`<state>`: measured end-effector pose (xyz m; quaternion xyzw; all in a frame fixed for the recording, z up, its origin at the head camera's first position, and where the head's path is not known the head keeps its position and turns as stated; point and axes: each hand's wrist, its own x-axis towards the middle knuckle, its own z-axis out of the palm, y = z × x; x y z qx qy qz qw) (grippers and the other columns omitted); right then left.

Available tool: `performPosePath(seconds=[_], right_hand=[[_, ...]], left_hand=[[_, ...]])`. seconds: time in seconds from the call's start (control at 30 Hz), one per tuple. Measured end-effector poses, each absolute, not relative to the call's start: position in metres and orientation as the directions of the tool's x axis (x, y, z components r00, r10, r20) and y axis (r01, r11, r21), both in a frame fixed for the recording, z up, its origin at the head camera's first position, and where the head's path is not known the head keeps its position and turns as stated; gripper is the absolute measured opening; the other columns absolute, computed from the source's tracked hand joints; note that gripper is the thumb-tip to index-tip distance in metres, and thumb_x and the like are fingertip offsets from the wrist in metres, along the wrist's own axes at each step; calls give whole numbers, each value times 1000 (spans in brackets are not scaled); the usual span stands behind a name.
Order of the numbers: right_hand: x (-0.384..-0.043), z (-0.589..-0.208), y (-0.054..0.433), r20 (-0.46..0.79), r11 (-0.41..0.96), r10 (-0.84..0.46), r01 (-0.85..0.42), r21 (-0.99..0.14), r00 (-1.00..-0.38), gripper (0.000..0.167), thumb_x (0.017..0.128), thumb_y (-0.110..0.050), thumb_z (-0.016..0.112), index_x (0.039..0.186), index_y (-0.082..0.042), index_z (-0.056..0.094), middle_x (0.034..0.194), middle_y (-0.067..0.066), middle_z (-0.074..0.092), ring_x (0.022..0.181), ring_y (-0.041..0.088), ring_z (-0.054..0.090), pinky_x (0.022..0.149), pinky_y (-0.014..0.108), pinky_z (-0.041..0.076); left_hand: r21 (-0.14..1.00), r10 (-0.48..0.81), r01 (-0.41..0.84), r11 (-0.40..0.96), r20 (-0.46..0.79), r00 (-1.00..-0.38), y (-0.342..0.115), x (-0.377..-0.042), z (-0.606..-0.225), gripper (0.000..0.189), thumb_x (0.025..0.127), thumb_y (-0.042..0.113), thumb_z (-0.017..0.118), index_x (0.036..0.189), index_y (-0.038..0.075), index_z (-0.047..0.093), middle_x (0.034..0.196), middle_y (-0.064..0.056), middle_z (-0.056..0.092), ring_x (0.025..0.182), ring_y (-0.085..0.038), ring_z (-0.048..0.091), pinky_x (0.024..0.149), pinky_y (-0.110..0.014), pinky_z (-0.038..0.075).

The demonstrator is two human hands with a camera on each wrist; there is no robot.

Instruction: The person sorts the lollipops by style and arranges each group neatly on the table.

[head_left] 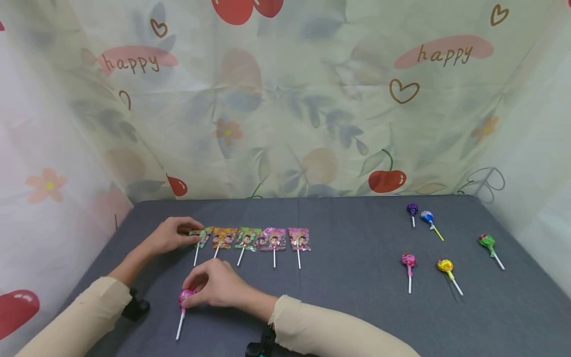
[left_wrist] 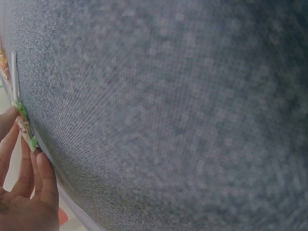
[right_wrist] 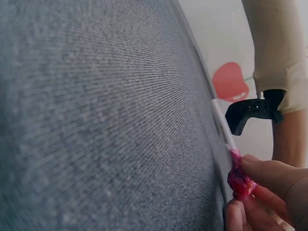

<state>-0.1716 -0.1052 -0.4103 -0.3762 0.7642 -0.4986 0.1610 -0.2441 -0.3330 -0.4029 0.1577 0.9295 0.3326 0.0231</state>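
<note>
My left hand (head_left: 171, 234) is at the left end of a row of flat-packed lollipops, its thumb and fingers pinching the edges of a green-wrapped lollipop (head_left: 204, 237). In the left wrist view that green lollipop (left_wrist: 22, 120) lies between thumb and fingertips, its white stick pointing away from the palm. Nearer the front, my right hand (head_left: 218, 285) pinches the head of a round pink lollipop (head_left: 185, 296), its white stick slanting toward the front edge. The right wrist view shows the crinkled pink wrapper (right_wrist: 239, 180) between thumb and fingers, partly covered by them.
Right of my left hand the row continues with an orange lollipop (head_left: 224, 238), a green one (head_left: 247, 239) and two pink ones. Round lollipops lie scattered at the right: purple (head_left: 412, 208), blue (head_left: 427, 216), pink (head_left: 408, 260), yellow (head_left: 445, 266) and green (head_left: 487, 241). A printed curtain (head_left: 276, 124) hangs behind the grey table.
</note>
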Motion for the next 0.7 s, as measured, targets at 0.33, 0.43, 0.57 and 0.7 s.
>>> performPosePath(seconds=[0.33, 0.43, 0.57, 0.7], right_hand=[[-172, -412, -107, 154, 267, -721, -475, -839, -676, 18, 77, -17, 92, 88, -12, 79, 68, -20, 64, 65, -11, 56, 63, 12, 45], [-173, -413, -109, 158, 296, -718, -503, -812, -678, 17, 78, -19, 92, 88, -14, 79, 67, -22, 62, 64, -12, 54, 62, 11, 45], [-174, -414, -111, 162, 316, -712, -518, -795, -684, 17, 79, -22, 91, 89, -16, 79, 68, -23, 61, 65, -13, 54, 62, 10, 44], [-174, -415, -113, 163, 310, -698, -500, -808, -697, 18, 78, -21, 91, 89, -14, 79, 69, -20, 63, 66, -12, 55, 62, 10, 44]], left_hand=[[631, 305, 268, 728, 52, -951, -332, -244, -402, 28, 92, 10, 77, 117, -1, 71, 114, -17, 68, 104, -36, 66, 87, -52, 52], [627, 307, 272, 730, 54, -950, -331, -244, -402, 28, 92, 10, 77, 117, -2, 71, 114, -18, 68, 104, -36, 66, 87, -52, 52], [623, 312, 279, 731, 59, -948, -332, -244, -401, 28, 92, 11, 77, 117, -2, 71, 114, -18, 68, 105, -37, 65, 88, -52, 52], [617, 312, 280, 735, 59, -948, -332, -244, -401, 29, 92, 12, 77, 117, -1, 71, 115, -18, 67, 105, -37, 65, 89, -53, 51]])
